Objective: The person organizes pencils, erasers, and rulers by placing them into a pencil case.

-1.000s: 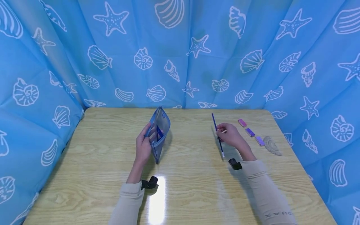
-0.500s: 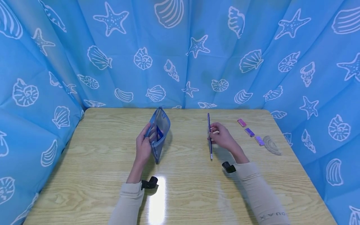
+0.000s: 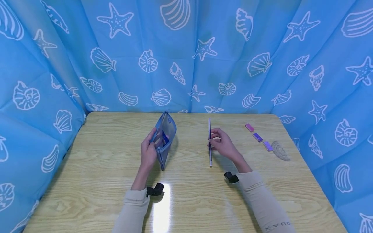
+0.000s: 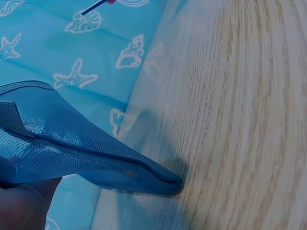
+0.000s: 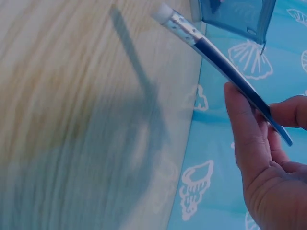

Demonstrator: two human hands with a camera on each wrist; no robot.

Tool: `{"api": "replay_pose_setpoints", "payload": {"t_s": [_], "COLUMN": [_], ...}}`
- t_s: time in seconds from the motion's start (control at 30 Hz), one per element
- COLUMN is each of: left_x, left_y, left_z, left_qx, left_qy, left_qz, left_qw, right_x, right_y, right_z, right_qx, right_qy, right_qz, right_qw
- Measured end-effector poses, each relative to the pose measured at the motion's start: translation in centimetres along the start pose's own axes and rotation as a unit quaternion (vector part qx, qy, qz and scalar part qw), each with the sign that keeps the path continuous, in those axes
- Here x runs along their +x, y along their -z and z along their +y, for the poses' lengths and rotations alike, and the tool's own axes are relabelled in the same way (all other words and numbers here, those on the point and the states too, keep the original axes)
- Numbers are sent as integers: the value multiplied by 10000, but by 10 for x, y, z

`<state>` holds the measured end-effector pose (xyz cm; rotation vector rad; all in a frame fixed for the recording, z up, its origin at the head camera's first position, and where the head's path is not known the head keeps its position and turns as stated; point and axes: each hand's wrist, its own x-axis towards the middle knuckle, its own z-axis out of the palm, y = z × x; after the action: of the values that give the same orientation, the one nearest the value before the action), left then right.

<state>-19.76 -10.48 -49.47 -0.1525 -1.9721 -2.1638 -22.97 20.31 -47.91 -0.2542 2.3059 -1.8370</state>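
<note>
My left hand [image 3: 149,151] grips a blue mesh pencil pouch [image 3: 166,152] by its left side, and its mouth gapes upward. Inside the pouch a dark blue item [image 3: 165,137] shows. In the left wrist view the lower corner of the pouch [image 4: 144,175] points down at the wood surface. My right hand [image 3: 222,142] pinches a dark blue pencil [image 3: 210,152] between thumb and fingers, its white eraser end toward me. The right wrist view has the pencil [image 5: 225,67] over the table, its shadow falling on the wood, with the pouch [image 5: 237,17] beyond.
On the right of the wooden table [image 3: 186,200] lie a pink eraser [image 3: 249,127], a dark purple eraser [image 3: 257,137] and a lilac eraser [image 3: 267,146] in a slanting row. A clear protractor [image 3: 280,151] lies beside them. A blue shell-patterned curtain [image 3: 180,48] encloses the table's back and sides.
My right hand has carried the pencil leftward toward the pouch, and the pencil has turned from slanted to nearly straight up and down in the head view. The left hand and pouch stay put.
</note>
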Motion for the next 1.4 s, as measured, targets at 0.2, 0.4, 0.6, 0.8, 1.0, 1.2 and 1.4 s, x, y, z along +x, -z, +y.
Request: {"api": "replay_pose_setpoints", "payload": {"t_s": [0.2, 0.4, 0.6, 0.8, 1.0, 1.2, 1.4], "left_x": [0, 0, -1, -1, -2, -1, -2], "left_y": [1, 1, 0, 0, 0, 0, 0], "left_z": [0, 1, 1, -1, -2, -1, -2], "left_qx": [20, -41, -93, -41, -21, -22, 0], "left_qy": [-4, 10, 30, 8, 0, -9, 26], "left_qz": [0, 9, 62, 89, 44, 85, 99], "left_qw": [10000, 10000, 9999, 10000, 10000, 10000, 9999], "right_x": [3, 6, 8, 12, 16, 19, 22], "right_y": [-12, -22, -29, -39, -48, -55, -61], "right_z": [0, -3, -9, -16, -22, -31, -40], "right_qx": [244, 308, 342, 562, 789, 922, 965], "right_qy": [297, 413, 520, 700, 836, 872, 1049], "right_qz": [57, 78, 151, 279, 284, 238, 324], "right_qw": [9992, 9986, 9979, 9956, 9930, 9916, 9893]}}
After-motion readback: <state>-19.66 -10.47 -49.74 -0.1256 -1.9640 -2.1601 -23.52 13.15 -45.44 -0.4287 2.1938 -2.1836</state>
